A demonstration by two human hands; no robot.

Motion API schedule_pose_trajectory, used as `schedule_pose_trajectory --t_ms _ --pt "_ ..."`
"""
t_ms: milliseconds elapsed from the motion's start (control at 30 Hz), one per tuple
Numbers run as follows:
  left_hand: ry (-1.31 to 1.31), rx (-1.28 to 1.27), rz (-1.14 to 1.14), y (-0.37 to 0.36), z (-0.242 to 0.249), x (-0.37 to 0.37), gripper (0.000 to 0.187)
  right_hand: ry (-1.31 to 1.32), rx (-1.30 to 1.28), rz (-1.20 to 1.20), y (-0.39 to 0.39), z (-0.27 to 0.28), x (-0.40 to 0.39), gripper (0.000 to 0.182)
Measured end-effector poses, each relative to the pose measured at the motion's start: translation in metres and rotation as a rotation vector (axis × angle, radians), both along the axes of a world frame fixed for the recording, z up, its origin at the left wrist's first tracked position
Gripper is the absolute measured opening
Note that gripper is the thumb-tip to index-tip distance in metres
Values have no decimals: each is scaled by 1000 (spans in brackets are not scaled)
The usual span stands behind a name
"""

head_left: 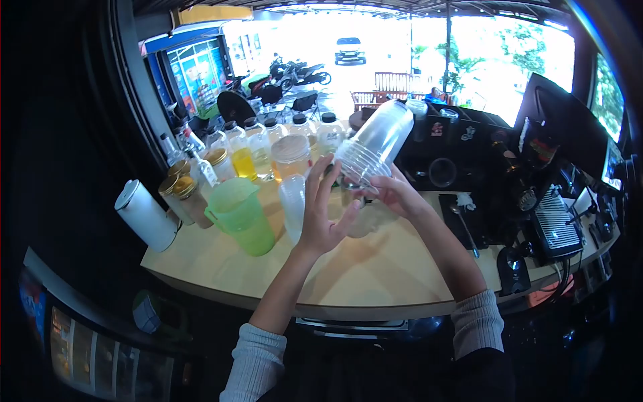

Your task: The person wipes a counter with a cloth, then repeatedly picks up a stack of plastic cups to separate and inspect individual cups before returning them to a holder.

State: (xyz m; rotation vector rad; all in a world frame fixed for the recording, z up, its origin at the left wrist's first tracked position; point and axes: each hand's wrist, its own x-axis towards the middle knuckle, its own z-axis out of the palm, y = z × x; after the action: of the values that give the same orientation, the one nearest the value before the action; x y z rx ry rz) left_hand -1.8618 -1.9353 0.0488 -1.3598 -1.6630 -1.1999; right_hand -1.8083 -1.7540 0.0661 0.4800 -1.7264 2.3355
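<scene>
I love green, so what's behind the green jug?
Behind the jug stand a bottle of yellow liquid and a gold-lidded jar. The spot right behind it is covered, so I can't tell.

Pitcher — translucent green; bottled liquid — yellow.

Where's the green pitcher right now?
In the head view, the green pitcher stands toward the left end of the counter, between the gold-lidded jars and the left hand, in front of the row of bottles.
</scene>
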Motion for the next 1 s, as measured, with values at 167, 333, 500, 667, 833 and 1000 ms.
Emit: schedule_pose_trajectory --t_ms 167,333,500,667,833,1000 --pt "-304 119 -217 56 -19 10 66 -145 -11 326 50 -30 42 74" --pt "-412 65 -380 102 -45 17 63 -387 71 41 74 -44 73 70" --pt "-482 122 -259 136 -72 36 69 -77 332 -376 80 -53 97 65" --pt "-553 113 -474 153 -79 57 76 139 511 -710 113 -100 84 34" --pt "-878 276 -252 148 -109 22 73 -185 -6 -401 131 -106 84 25" --pt "-1388 93 -763 136 -118 9 52 -213 -180 -256 136 -137 66 24"
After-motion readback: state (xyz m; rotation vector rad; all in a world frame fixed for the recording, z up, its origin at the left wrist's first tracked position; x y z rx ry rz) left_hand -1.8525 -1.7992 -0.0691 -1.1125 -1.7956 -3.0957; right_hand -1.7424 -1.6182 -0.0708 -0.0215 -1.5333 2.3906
